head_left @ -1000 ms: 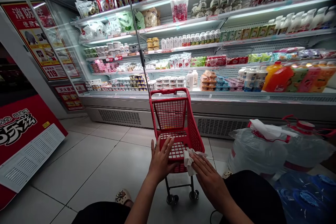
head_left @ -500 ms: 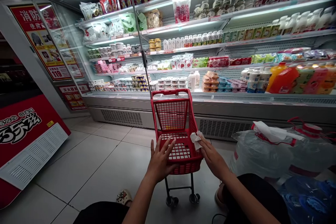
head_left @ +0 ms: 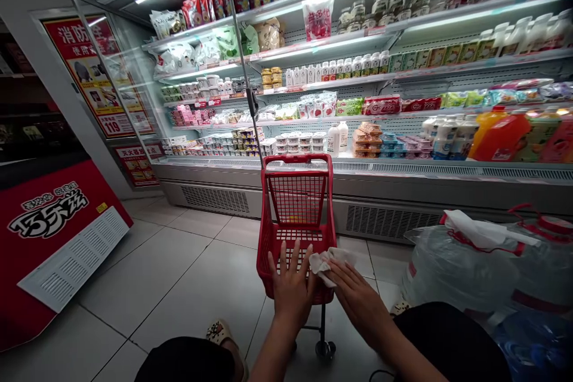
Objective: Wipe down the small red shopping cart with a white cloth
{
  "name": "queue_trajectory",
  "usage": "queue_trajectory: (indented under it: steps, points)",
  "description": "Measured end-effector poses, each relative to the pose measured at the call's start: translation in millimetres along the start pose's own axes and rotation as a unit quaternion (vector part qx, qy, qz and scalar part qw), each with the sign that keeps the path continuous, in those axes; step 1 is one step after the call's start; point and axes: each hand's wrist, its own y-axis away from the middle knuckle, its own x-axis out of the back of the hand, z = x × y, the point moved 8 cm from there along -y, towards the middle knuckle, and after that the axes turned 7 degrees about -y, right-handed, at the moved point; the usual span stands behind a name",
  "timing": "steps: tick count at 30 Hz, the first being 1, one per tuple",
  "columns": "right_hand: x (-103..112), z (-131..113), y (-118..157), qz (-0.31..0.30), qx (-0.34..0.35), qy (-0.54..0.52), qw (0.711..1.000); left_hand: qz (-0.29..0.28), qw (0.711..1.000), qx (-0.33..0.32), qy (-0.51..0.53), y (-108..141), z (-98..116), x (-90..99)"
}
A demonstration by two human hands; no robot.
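Observation:
A small red shopping cart [head_left: 265, 250] stands on the tiled floor in front of me, its mesh basket facing me. My left hand [head_left: 292, 292] lies over the near end of the basket with fingers spread, holding nothing. In my right hand [head_left: 358, 304] is a crumpled white tissue [head_left: 323, 265], pressed under the fingers at the basket's near right corner. The two hands are close together, and they hide much of the near rim. Below the basket, a wheel [head_left: 325, 349] shows between my legs.
An open refrigerated shelf unit [head_left: 215, 173] with dairy and drinks runs behind the cart. Large plastic water jugs [head_left: 461, 268] stand at right, one with white paper on top. A red freezer [head_left: 67, 245] is at left. My shoe [head_left: 218, 331] rests on the floor.
The right hand and tissue have moved from the basket's right side to its near corner, nearer the left hand. The left hand has shifted slightly right. The view has shifted slightly too.

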Motion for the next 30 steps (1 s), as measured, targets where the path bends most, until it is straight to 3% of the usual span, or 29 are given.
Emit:
queue_trajectory:
  steps: [7, 11, 19, 27, 30]
  points:
    - [-6.6, 72.6, -63.3, 0.011, -0.038, -0.048, 0.998, -0.005, 1.000, 0.006, -0.003, -0.9, -5.6, 4.7]
    - [-6.4, 84.3, -78.8, 0.024, -0.042, -0.062, 0.997, -0.001, 1.000, 0.009, 0.000, -0.1, -6.3, 4.9]
    - [6.3, 35.5, -64.5, 0.032, -0.028, -0.083, 0.996, -0.001, 1.000, -0.004, -0.027, 9.4, -29.5, 14.1]
    - [-6.5, -66.1, -40.3, -0.002, 0.046, -0.092, 0.995, 0.019, 0.997, 0.035, -0.061, 14.3, -76.5, 22.2]
    - [-12.2, -68.4, -50.4, -0.012, 0.067, -0.097, 0.993, 0.017, 0.997, 0.044, -0.066, 13.6, -87.0, 21.4]
